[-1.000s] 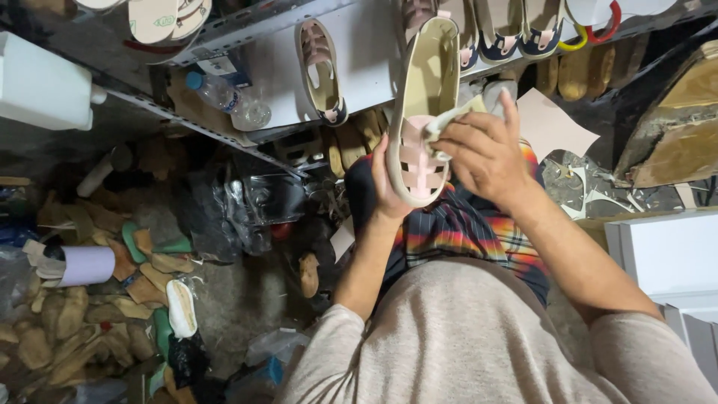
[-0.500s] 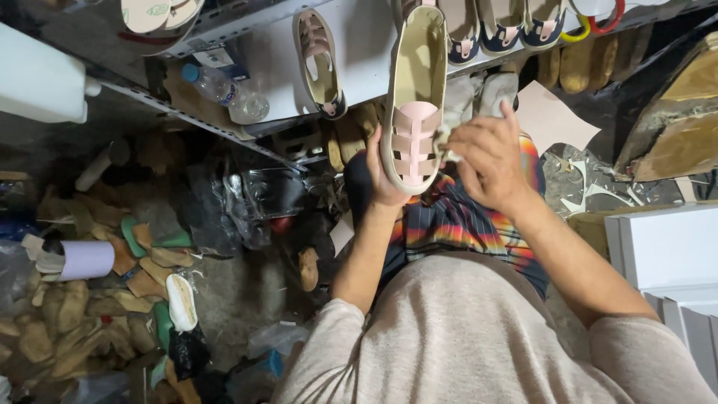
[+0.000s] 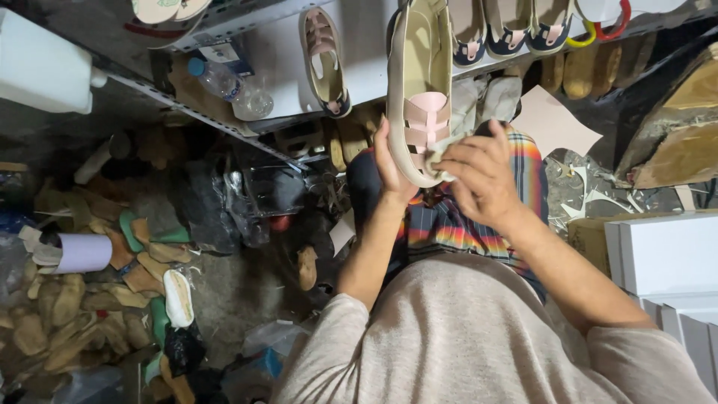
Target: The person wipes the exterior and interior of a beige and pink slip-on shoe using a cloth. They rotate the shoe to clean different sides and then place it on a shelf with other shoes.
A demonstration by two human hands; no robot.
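Since the earlier frame I see the sandal [image 3: 420,82] has come up higher toward the shelf [image 3: 247,19] — my view has shifted w/ it. Left hand [image 3: 390,166] is clamped on the sandal's heel end, fingers wrapped round its edge, sole side up. Right hand [image 3: 482,179] pinches a small cloth [image 3: 440,153], pressed against the sandal by its pink straps — just right of the left hand. Beyond both hands, more sandals [image 3: 325,56] sit on the shelf; bottle [image 3: 228,86] well left of them.
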